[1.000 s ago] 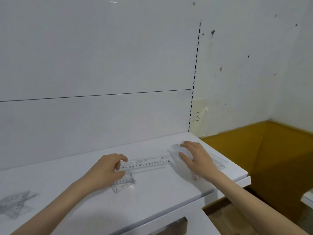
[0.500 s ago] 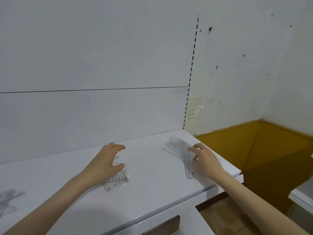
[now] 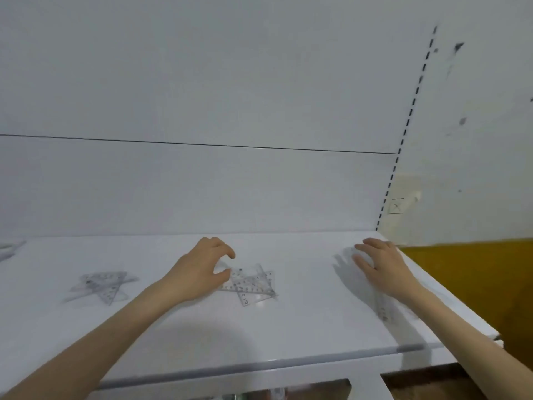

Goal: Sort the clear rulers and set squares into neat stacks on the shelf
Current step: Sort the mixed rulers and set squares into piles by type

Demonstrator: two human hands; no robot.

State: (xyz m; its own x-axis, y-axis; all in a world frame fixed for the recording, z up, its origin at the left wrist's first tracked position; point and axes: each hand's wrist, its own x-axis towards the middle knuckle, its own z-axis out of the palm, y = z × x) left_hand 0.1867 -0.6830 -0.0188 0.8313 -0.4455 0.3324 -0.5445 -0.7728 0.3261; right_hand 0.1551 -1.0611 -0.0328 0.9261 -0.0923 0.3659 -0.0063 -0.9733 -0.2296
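**Entry: hands on shelf, stacks part-sorted**

The white back panel (image 3: pixel 202 82) filled the far side. The glossy white shelf (image 3: pixel 288 327) ran below it, ending at the right against a yellow surface (image 3: pixel 476 284).

The hands were well apart. The left hand (image 3: pixel 199 272) sat mid-shelf with thumb and forefinger spread in a C and the thumb tip at the left edge of the middle set squares (image 3: pixel 253 284). It gripped nothing that I could make out. The right hand (image 3: pixel 380 267) lay near the far right corner, fingers spread and fairly straight, over the clear rulers (image 3: pixel 382 307). Blur hid the actual contact.

The middle set squares overlapped untidily. A second pile of set squares (image 3: pixel 101 287) lay further left, also askew. A third clear shape (image 3: pixel 8 249) was cut off at the far left edge.

Judgement: the pieces look thin, light and stiff, slick on the gloss, and likely to snap if bent. They lie flat, so a corner should be lifted with a fingertip, or a piece slid to the near edge and pinched by its long side.
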